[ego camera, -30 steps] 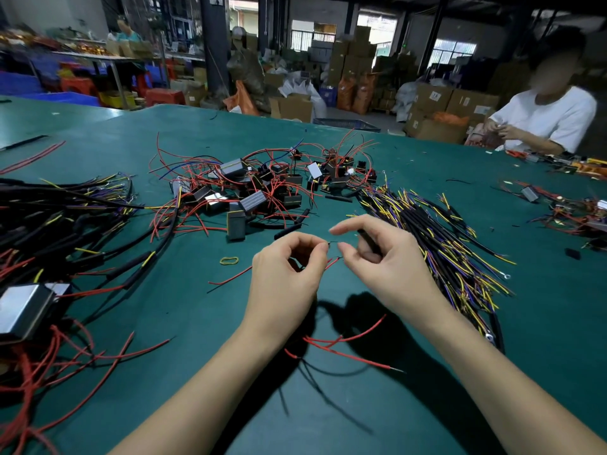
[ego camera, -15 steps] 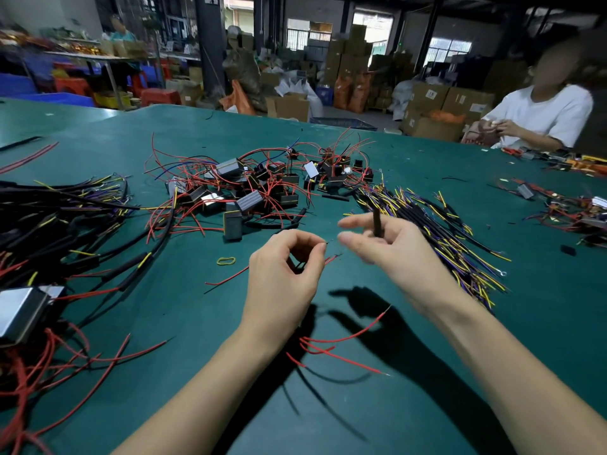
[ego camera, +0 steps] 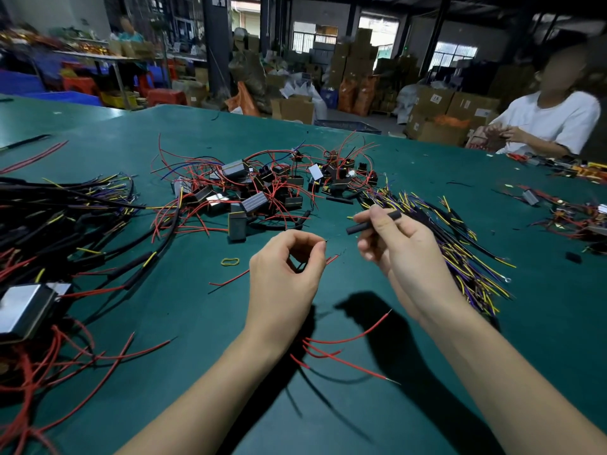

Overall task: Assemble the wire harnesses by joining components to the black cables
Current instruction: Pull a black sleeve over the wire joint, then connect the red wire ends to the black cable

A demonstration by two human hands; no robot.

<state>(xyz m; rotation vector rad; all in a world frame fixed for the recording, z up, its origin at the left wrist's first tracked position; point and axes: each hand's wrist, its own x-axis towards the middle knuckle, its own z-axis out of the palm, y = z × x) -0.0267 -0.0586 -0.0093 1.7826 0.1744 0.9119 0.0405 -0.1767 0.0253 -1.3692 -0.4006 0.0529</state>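
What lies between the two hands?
In the head view, only thin bare wire strands from the left hand cross the gap toward the right hand; green table behind.

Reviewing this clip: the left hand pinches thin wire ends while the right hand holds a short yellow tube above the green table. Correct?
Not quite. The head view shows the short tube in the right hand is black, not yellow. The rest holds: the left hand pinches thin wire ends above the green table.

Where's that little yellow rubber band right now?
In the head view, the rubber band lies flat on the green table, just left of the left hand and in front of the pile of black boxes with red wires.
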